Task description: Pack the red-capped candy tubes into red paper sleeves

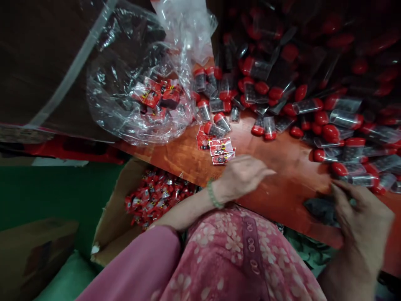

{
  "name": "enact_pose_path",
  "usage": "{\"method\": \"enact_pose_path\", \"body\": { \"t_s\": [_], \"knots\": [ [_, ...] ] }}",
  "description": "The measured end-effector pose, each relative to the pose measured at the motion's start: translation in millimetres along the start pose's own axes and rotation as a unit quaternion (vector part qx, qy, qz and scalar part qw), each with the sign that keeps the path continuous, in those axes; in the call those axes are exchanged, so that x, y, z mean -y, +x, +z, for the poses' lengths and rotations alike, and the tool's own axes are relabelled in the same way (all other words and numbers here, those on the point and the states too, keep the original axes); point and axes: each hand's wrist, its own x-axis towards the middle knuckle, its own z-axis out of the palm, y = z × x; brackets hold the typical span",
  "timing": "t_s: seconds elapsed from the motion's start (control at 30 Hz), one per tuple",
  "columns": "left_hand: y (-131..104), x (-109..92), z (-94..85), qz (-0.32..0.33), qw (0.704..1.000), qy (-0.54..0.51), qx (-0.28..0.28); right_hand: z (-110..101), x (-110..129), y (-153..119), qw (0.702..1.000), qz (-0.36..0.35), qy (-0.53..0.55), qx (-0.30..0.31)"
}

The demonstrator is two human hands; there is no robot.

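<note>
My left hand [244, 175], with a green bangle at its wrist, is over the table's near edge. Its fingers are curled together and point right; anything inside them is hidden. Just beyond it lie printed red-and-white cards [222, 147], partly overlapping. At the right, my slightly blurred right hand [363, 217] has its fingers bent beside a small dark heap [322, 209] on the table. A small pale greenish bit shows between these fingers, too unclear to name. Clear tubes with red caps [222, 122] lie close to the cards.
A large pile of red-capped clear tubes [341, 121] covers the back and right of the reddish table [175, 161]. An open clear plastic bag [138, 121] holds red printed packets [156, 94]. Below left, a cardboard box [109, 221] contains many red packets [156, 196].
</note>
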Motion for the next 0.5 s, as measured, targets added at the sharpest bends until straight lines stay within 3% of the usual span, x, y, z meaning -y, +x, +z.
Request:
{"method": "enact_pose_path", "body": {
  "t_s": [0.07, 0.17, 0.3, 0.5],
  "knots": [
    [-16.4, 22.5, -28.1, -0.068, 0.994, 0.049, -0.073, 16.1, 44.0, 29.6, 0.994, -0.071, 0.074, 0.04],
    [-32.9, 47.4, -46.0, -0.106, 0.981, 0.125, -0.1, 44.8, 96.8, 65.2, 0.979, -0.142, 0.132, 0.071],
    [-42.2, 68.0, -35.4, -0.088, 0.976, 0.178, -0.084, 82.0, 150.1, 98.8, 0.945, -0.221, 0.213, 0.115],
    [-43.9, 79.1, -22.8, 0.023, 0.954, 0.259, -0.148, 114.2, 214.9, 126.3, 0.928, -0.269, 0.197, 0.168]
  ]
}}
